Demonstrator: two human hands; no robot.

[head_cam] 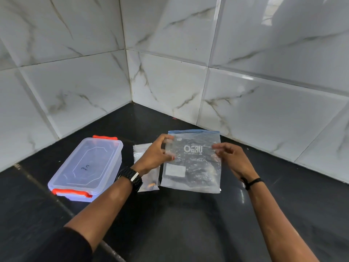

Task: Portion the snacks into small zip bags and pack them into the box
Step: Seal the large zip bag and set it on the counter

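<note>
Both hands pinch one clear, blue-zippered plastic bag [192,161] upright over the black countertop [188,224]: left hand [155,155] at its left edge, right hand [231,157] opposite. One lidded clear plastic box with orange clasps [85,168] sits left.

Two walls of glossy white marble-look tiles [264,53] with grey veins meet in a corner above a black polished countertop [188,224] that reflects soft light.

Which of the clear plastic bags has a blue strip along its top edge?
The large zip bag, held up by both hands, with white printed lettering. The smaller bags lie flat on the counter between it and the box and show no blue strip.
</note>
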